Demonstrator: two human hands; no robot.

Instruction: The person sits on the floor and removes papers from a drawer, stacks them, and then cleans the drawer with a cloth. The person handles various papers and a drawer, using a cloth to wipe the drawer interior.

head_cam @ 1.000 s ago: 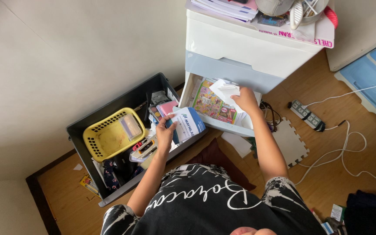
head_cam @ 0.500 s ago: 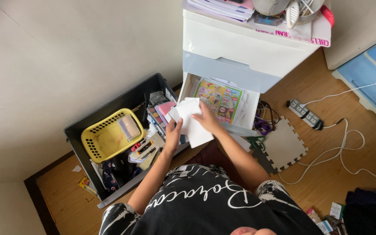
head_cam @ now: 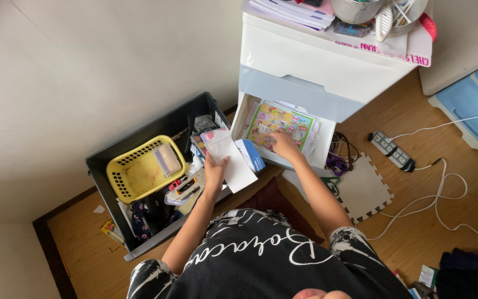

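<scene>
the left hand (head_cam: 214, 173) is pinching a loose stack of white envelopes (head_cam: 229, 158) over the black bin's (head_cam: 118, 157) right edge while the right hand (head_cam: 283, 145), fingers spread, is pressing the colourful booklet (head_cam: 278, 123) in the open drawer (head_cam: 300, 160), so envelopes are risking sliding out and dropping into the bin.

One yellow basket (head_cam: 139, 171), one dark bin (head_cam: 156, 130), one power strip (head_cam: 392, 150), three drawers (head_cam: 327, 61).

White envelopes (head_cam: 229, 160) tilted over bin
</scene>
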